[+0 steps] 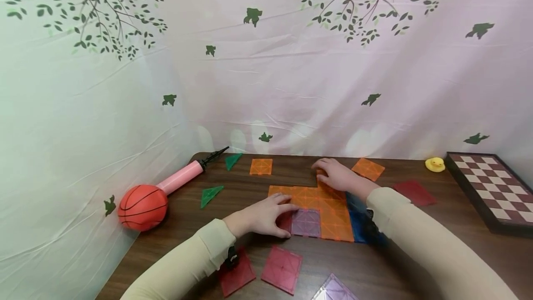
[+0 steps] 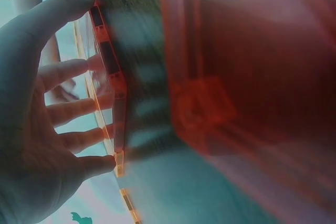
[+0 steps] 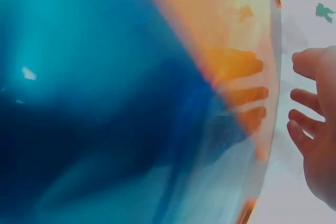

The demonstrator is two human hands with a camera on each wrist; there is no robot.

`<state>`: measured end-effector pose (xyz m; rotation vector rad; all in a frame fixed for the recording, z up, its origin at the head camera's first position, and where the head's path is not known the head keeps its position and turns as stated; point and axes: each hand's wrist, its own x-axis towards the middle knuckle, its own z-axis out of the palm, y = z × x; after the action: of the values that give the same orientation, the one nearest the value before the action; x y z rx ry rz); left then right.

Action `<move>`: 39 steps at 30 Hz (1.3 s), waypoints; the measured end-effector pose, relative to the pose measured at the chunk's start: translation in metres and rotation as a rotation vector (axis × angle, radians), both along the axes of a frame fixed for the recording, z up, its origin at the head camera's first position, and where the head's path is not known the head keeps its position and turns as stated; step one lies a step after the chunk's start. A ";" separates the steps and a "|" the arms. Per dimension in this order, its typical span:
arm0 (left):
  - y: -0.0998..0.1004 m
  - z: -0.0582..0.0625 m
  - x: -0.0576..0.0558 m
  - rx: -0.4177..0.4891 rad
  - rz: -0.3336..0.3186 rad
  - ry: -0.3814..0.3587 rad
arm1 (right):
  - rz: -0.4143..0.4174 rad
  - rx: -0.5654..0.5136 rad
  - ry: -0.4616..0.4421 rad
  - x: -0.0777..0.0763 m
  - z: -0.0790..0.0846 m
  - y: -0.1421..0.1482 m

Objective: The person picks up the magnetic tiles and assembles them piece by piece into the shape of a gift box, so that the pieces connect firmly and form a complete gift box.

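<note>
Translucent square magnetic tiles lie flat, side by side, on the dark wooden table. Orange tiles (image 1: 336, 216) make up most of the patch, with a purple tile (image 1: 306, 223) and a red tile (image 1: 285, 222) along its near side. My left hand (image 1: 266, 214) spreads over the red tile, thumb at its near edge; in the left wrist view, the extended fingers (image 2: 68, 109) reach the tiles' edges. At the patch's far end, my right hand (image 1: 340, 176) hovers low over an orange tile, fingers loosely bent, holding nothing. Blue tiles (image 1: 357, 219) sit under the right wrist, partly hidden.
Loose red tiles (image 1: 282, 270) and a purple tile (image 1: 334, 289) lie in front. Green triangles (image 1: 211, 194) and an orange square (image 1: 261, 166) lie farther back. A ball (image 1: 143, 208) and pink pump (image 1: 181, 177) stand left; a yellow duck (image 1: 435, 165) and checkerboard (image 1: 497, 184) right.
</note>
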<state>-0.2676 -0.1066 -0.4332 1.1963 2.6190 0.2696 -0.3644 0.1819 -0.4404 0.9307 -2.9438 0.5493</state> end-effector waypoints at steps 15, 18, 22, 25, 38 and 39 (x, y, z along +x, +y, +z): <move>-0.001 -0.001 0.001 -0.098 -0.043 0.016 | 0.326 0.231 -0.017 -0.024 -0.003 -0.088; -0.003 0.000 0.002 -0.109 -0.061 0.022 | 0.317 0.258 -0.037 -0.024 -0.004 -0.096; -0.009 0.002 0.004 -0.124 -0.068 0.030 | 0.294 0.278 -0.049 -0.023 -0.003 -0.106; -0.015 0.003 0.006 -0.131 -0.065 0.039 | 0.277 0.301 -0.053 -0.024 -0.002 -0.112; -0.019 0.000 0.010 -0.107 -0.075 0.095 | 0.234 0.311 -0.074 -0.023 -0.001 -0.110; -0.019 -0.001 0.011 -0.104 -0.071 0.093 | 0.234 0.306 -0.072 -0.022 -0.001 -0.107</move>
<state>-0.2571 -0.1260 -0.4338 1.2917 2.6262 0.0653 -0.3863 0.0753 -0.4412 1.3215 -3.0583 0.1346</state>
